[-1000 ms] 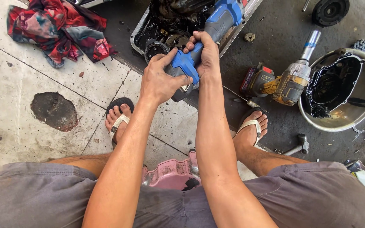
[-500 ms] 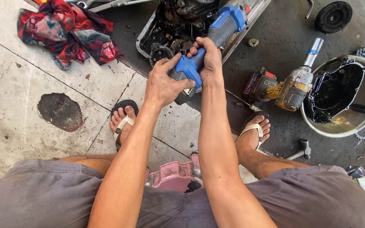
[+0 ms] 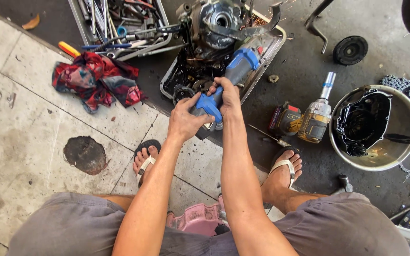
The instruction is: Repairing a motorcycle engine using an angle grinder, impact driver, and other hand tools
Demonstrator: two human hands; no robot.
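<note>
Left hand: fingers wrapped around rear grip of blue angle grinder.
Right hand: fingers closed over grinder body, just ahead of left hand.
Grinder: held over metal tray, nose against engine part; sparks at contact.
Floor, left: red rag; tool tray beyond.
Floor, right: yellow impact driver, beside metal basin containing black cover.
Below: sandalled feet, pink stool.
</note>
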